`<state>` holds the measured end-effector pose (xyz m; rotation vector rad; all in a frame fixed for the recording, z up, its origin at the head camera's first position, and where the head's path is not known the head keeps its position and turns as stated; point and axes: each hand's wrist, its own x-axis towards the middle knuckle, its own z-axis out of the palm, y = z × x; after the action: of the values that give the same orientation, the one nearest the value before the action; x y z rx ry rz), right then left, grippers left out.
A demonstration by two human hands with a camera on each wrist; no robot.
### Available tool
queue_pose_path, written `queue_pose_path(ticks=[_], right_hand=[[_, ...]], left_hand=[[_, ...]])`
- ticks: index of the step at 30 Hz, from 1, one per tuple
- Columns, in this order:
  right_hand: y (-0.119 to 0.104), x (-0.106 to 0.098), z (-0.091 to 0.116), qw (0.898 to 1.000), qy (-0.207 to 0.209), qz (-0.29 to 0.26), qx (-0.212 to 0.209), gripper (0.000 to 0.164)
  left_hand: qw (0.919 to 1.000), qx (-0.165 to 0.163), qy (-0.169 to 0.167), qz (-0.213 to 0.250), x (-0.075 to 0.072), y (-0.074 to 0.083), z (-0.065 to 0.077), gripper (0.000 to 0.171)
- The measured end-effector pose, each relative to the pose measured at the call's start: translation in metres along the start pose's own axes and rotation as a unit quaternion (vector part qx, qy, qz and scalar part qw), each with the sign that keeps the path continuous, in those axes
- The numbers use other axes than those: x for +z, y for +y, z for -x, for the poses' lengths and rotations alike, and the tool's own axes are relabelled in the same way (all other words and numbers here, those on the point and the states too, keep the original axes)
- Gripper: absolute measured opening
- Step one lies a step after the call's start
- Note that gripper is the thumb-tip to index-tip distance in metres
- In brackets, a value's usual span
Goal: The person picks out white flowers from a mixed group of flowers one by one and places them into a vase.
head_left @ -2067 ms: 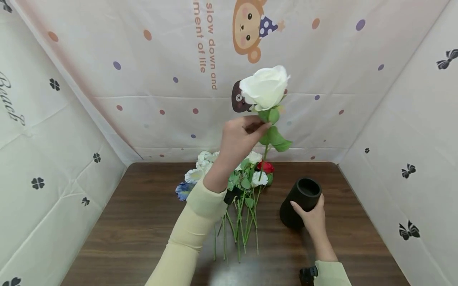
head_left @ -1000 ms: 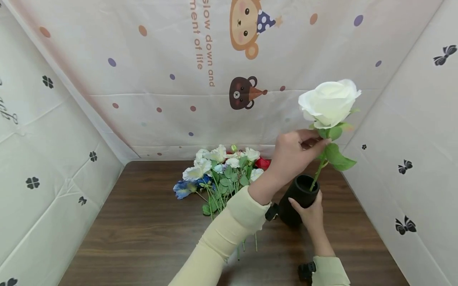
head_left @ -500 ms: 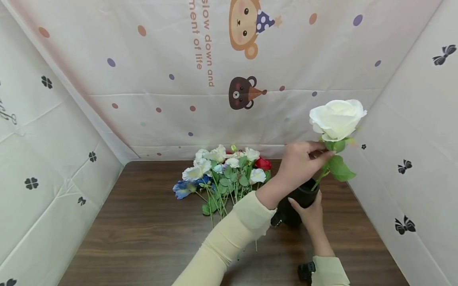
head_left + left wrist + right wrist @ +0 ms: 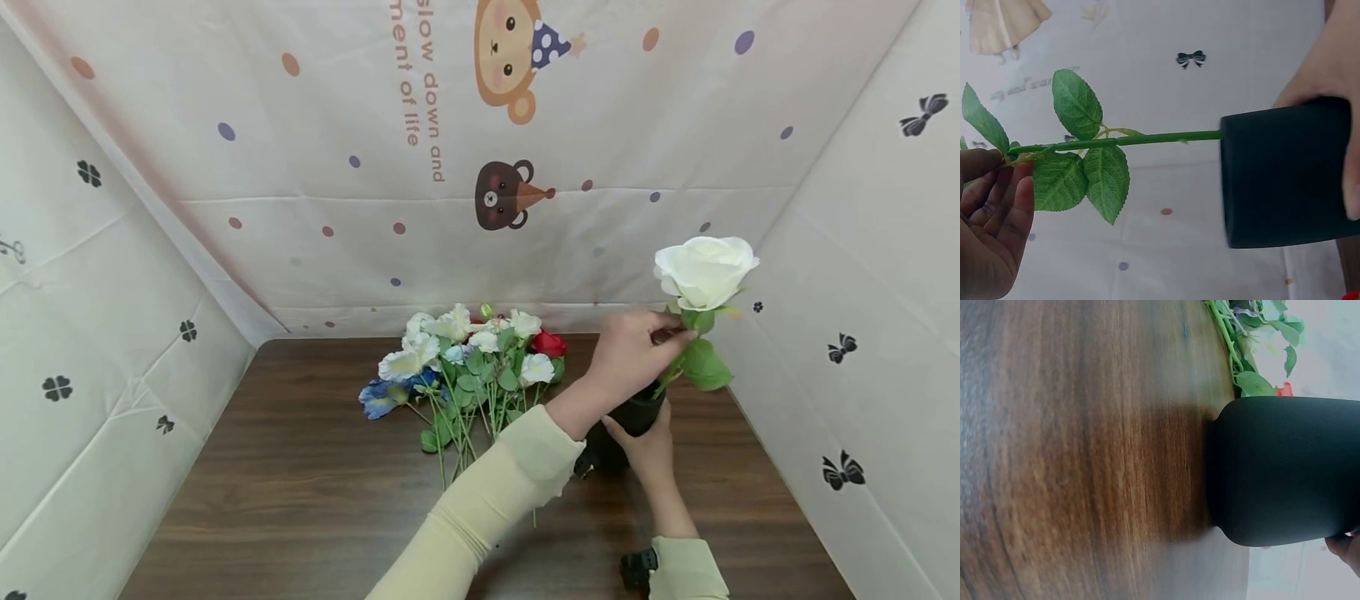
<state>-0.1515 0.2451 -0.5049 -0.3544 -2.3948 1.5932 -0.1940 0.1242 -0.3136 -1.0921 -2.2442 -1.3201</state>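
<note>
A white rose (image 4: 707,273) stands over the black vase (image 4: 636,414), its green stem (image 4: 1166,137) running down past the vase's mouth. My left hand (image 4: 636,348) pinches that stem just below the bloom, among the leaves (image 4: 1060,181). The stem's lower end is hidden inside the vase. Around the vase's right side, my right hand (image 4: 651,446) grips it with the thumb toward the front. In the right wrist view the vase's base (image 4: 1241,472) is at the wooden tabletop.
Several loose flowers lie in a heap at the back middle of the table (image 4: 300,500): white blooms (image 4: 412,354), a blue one (image 4: 382,398) and a red one (image 4: 549,343), stems toward the front. Printed cloth walls (image 4: 337,125) enclose the back and both sides.
My left hand has carried the white rose from above the heap rightward to the vase, then lowered it so its stem goes into the mouth. The right hand keeps holding the vase in place.
</note>
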Motion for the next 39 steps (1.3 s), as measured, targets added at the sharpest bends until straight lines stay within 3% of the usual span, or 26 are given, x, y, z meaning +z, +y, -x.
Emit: queue_pose_path(ticks=[11, 18, 29, 35, 39], right_hand=[[0.001, -0.001, -0.002, 1.000, 0.000, 0.003, 0.000, 0.106], [0.001, -0.002, -0.002, 1.000, -0.011, 0.006, 0.013, 0.109], [0.001, -0.004, -0.001, 1.000, -0.014, 0.009, 0.019, 0.111], [0.000, -0.003, -0.001, 1.000, -0.013, 0.008, 0.018, 0.112], [-0.002, -0.003, -0.001, 1.000, -0.017, 0.009, 0.019, 0.112]], left_hand=[[0.9987, -0.033, -0.024, -0.029, 0.020, -0.013, 0.008, 0.018], [0.9985, -0.043, -0.034, -0.007, 0.026, -0.018, 0.015, 0.017], [0.9989, -0.015, -0.018, -0.042, 0.028, -0.025, 0.014, 0.017], [0.9964, 0.002, -0.007, -0.085, 0.027, -0.026, 0.014, 0.015], [0.9959, 0.003, -0.013, -0.090, 0.027, -0.027, 0.015, 0.015]])
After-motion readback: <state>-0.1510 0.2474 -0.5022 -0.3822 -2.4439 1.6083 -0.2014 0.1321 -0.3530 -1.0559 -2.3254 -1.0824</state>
